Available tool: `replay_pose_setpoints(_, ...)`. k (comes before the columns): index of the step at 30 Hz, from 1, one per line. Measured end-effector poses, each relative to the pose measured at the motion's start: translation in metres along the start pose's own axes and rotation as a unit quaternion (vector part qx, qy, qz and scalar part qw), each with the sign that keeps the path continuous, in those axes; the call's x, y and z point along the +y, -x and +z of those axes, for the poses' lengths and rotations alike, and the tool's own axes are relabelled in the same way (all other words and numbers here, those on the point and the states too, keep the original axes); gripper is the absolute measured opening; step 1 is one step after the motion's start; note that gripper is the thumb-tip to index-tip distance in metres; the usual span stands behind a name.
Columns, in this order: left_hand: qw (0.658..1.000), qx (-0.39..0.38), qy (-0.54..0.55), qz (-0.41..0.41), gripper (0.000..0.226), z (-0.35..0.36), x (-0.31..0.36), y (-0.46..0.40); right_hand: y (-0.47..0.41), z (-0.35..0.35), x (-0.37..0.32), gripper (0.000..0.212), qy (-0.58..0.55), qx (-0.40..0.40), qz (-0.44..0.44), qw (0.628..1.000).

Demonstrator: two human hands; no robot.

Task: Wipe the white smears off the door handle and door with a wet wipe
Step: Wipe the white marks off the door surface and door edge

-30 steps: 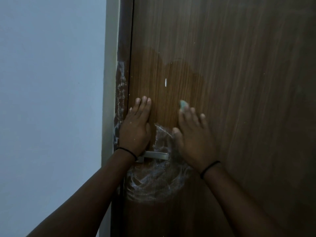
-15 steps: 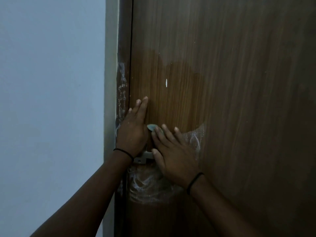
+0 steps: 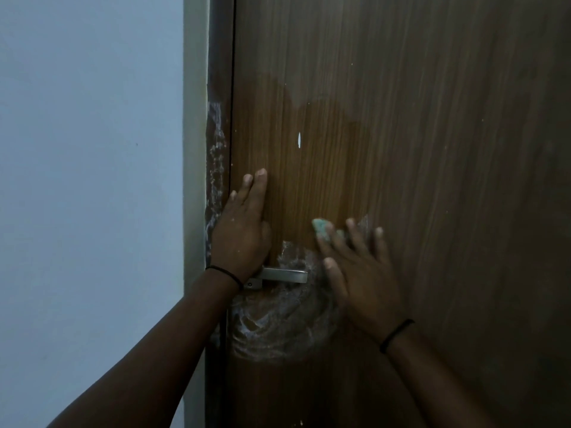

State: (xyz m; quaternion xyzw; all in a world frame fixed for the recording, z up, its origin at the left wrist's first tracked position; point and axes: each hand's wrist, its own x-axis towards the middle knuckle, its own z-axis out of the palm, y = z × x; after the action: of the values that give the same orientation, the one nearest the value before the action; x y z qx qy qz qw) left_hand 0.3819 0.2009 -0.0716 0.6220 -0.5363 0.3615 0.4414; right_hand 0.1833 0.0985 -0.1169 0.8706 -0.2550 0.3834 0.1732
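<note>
Right hand (image 3: 358,273) presses wet wipe (image 3: 323,228) on door (image 3: 432,149).

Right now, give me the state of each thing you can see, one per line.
door: closed, partly wiped, damp patch up top
smears: thick below the handle
handle: level, untouched
wipe: pressed flat under right hand
left hand: flat on door
door frame: smeared

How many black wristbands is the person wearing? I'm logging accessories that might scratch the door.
2: one wristband on the left wrist beside the door handle, another wristband on the right wrist, lower right. Nothing suggests more.
</note>
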Motion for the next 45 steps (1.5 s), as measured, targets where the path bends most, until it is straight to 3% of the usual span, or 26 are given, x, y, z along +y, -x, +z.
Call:
replay_pose_setpoints(3, 1.000, 0.004, -0.009, -0.012, 0.076, 0.005, 0.006, 0.000, -0.010, -0.006, 0.006, 0.057, 0.016, 0.010, 0.032, 0.999)
replay_pose_setpoints(8, 0.999, 0.012, -0.023, -0.032, 0.074, 0.013, 0.013, 0.001, -0.005, 0.003, -0.014, 0.056, 0.010, -0.003, -0.008, 1.000)
replay_pose_setpoints(14, 0.998, 0.021, -0.032, -0.039, 0.072, 0.016, 0.018, 0.002, -0.005, -0.007, 0.024, 0.057, 0.022, 0.054, 0.109, 0.992)
replay_pose_setpoints(20, 0.998, 0.028, -0.035, -0.049, 0.073, 0.020, 0.018, 0.003, 0.001, 0.008, 0.000, 0.061, -0.022, 0.022, 0.040, 0.999)
replay_pose_setpoints(26, 0.998, 0.015, -0.038, -0.038, 0.073, 0.020, 0.016, 0.008, -0.002, 0.004, 0.013, 0.060, -0.015, 0.084, 0.140, 0.987)
replay_pose_setpoints(32, 0.999, 0.020, -0.025, -0.036, 0.071, 0.019, 0.016, 0.014, 0.006, 0.023, 0.007, 0.059, 0.007, 0.037, 0.030, 0.999)
replay_pose_setpoints(38, 0.999, 0.014, -0.020, -0.030, 0.069, 0.020, 0.017, 0.020, 0.020, 0.037, 0.004, 0.060, -0.005, 0.071, 0.105, 0.992)
replay_pose_setpoints(42, 0.999, 0.016, -0.022, -0.028, 0.067, 0.019, 0.011, 0.025, 0.037, 0.050, -0.005, 0.059, 0.016, 0.037, 0.039, 0.998)
replay_pose_setpoints(45, 1.000, 0.008, -0.013, -0.017, 0.067, 0.017, 0.009, 0.030, 0.052, 0.051, 0.008, 0.058, 0.029, 0.033, 0.067, 0.997)
